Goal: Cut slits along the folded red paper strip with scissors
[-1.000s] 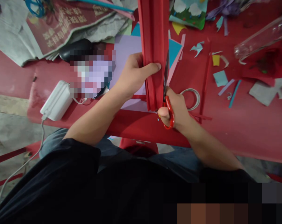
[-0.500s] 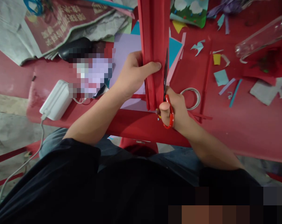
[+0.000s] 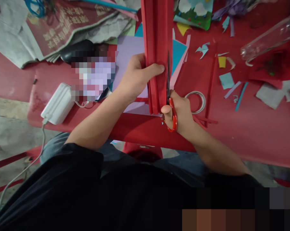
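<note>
A long folded strip of red paper [image 3: 156, 38] stands lengthwise in front of me, its far end out of view. My left hand [image 3: 141, 72] grips it from the left, thumb flat on top and fingers hidden underneath. In my right hand [image 3: 179, 112] is a pair of scissors [image 3: 174, 118] with red handles, thumb through one loop. The dark blades lie along the right part of the red paper and point away from me. Lilac paper [image 3: 130, 46] and blue paper [image 3: 178, 53] lie beneath.
A white power bank [image 3: 57, 102] with a cable lies at the left, near a black object [image 3: 77, 51] and newspaper [image 3: 12, 35]. To the right are a tape roll [image 3: 202, 102], paper scraps [image 3: 226, 80] and a clear plastic bottle [image 3: 262, 40].
The scissors and my right hand have shifted slightly left, so the blades now lie further over the red paper. My left hand keeps its hold.
</note>
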